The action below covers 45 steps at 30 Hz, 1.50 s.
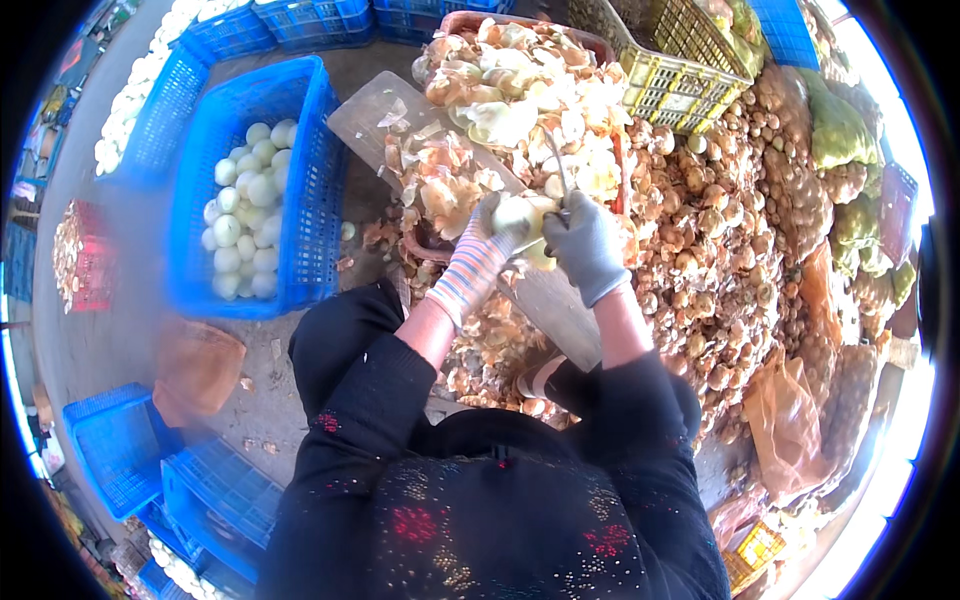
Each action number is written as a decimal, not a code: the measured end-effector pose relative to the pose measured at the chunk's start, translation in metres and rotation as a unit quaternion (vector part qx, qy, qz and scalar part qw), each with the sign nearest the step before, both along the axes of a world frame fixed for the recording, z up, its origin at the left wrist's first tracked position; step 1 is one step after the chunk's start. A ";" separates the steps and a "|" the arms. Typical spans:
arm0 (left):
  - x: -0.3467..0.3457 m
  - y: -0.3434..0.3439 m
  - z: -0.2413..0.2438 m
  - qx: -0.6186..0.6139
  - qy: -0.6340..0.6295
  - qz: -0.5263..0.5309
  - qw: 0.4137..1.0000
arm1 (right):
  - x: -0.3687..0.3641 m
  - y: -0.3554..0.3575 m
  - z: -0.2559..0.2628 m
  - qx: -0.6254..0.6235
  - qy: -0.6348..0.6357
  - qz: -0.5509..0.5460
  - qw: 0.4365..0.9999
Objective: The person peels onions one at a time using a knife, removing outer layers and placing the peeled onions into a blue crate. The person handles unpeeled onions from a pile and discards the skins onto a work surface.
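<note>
My left hand [487, 244], in a striped knit work glove, grips a pale, mostly peeled onion [517, 215]. In a grey-coated glove, my right hand [586, 244] holds a knife with a thin curved blade [556, 159] that points away from me. The right fingers are close against the onion's right side; whether they touch it I cannot tell. Under both hands lies a wooden board [559, 311]. Just beyond them a reddish tub [622, 176] is heaped with onion skins [517, 82]. More loose skins [442, 169] lie on the board's far part.
At left stands a blue plastic crate [311, 202] with peeled onions [251, 202] inside. Unpeeled onions [705, 247] spread in a pile at right. A yellow crate [675, 86] stands beyond the tub. Other blue crates [120, 450] sit at lower left, near an orange mesh sack [199, 367].
</note>
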State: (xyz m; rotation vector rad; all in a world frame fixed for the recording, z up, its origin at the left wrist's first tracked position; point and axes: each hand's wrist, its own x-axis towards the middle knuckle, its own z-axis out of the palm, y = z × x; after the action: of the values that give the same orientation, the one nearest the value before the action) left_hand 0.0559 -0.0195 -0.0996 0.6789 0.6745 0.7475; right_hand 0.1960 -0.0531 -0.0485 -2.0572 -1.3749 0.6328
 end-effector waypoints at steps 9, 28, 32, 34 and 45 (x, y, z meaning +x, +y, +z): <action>-0.013 0.001 0.045 -0.120 -0.291 0.055 0.948 | 0.016 -0.004 0.079 0.088 0.249 -0.112 0.958; -0.029 0.011 0.071 -0.084 -0.309 0.052 0.946 | -0.027 -0.001 0.100 -0.049 0.362 0.027 0.930; -0.028 0.009 0.073 0.006 -0.229 0.128 0.965 | -0.043 -0.007 0.116 -0.001 0.332 -0.033 0.943; -0.022 0.001 0.074 0.210 -0.085 0.165 0.960 | -0.053 -0.007 0.120 0.008 0.330 -0.054 0.942; -0.041 0.012 0.101 -0.161 -0.433 0.009 0.887 | -0.023 -0.038 0.127 0.142 0.427 -0.037 0.892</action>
State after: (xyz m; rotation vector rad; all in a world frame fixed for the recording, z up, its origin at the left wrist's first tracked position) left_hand 0.0148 -0.0075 0.0018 -0.0084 -0.0306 0.8371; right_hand 0.1733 -0.0911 0.0781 -1.3106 -0.7910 1.0609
